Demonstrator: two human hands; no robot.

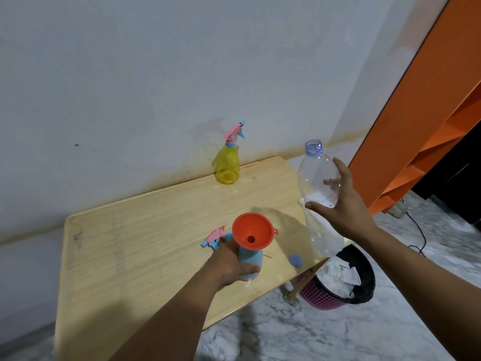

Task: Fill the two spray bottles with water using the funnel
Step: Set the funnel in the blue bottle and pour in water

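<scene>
Here, left hand (229,267) grips funnel-topped blue bottle (250,259) — mid-table (145,230).

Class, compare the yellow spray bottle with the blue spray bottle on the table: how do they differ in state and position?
The yellow spray bottle has its pink spray head screwed on; the blue spray bottle has an orange funnel in its neck, with a spray head lying beside it. The yellow one stands untouched near the wall; the left hand grips the blue one. Both stand upright on the wooden table.
</scene>
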